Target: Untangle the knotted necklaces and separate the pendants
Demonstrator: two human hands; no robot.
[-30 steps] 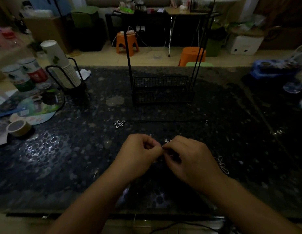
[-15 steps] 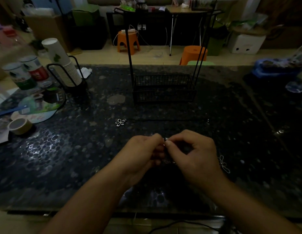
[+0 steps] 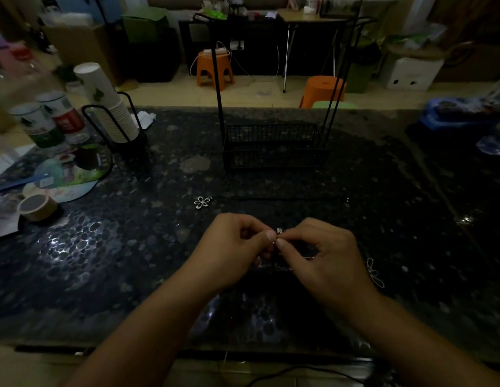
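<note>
My left hand and my right hand meet over the dark pebble-patterned table. Thumbs and fingertips of both pinch a knotted bit of thin cord, and a small silver pendant peeks out just above the fingertips. A silver flower pendant lies on the table beyond my left hand, attached to a thin black cord running right. Another wire flower pendant lies right of my right hand. Most of the knot is hidden by my fingers.
A black wire basket stand rises behind my hands. At the left stand a paper cup stack in a holder, two cans, a round fan and a tape roll. A blue object sits far right.
My hands have stayed pressed together at the knot, with fingertips shifting slightly. The small pendant shows above the fingertips again after being mostly covered half a second ago.
</note>
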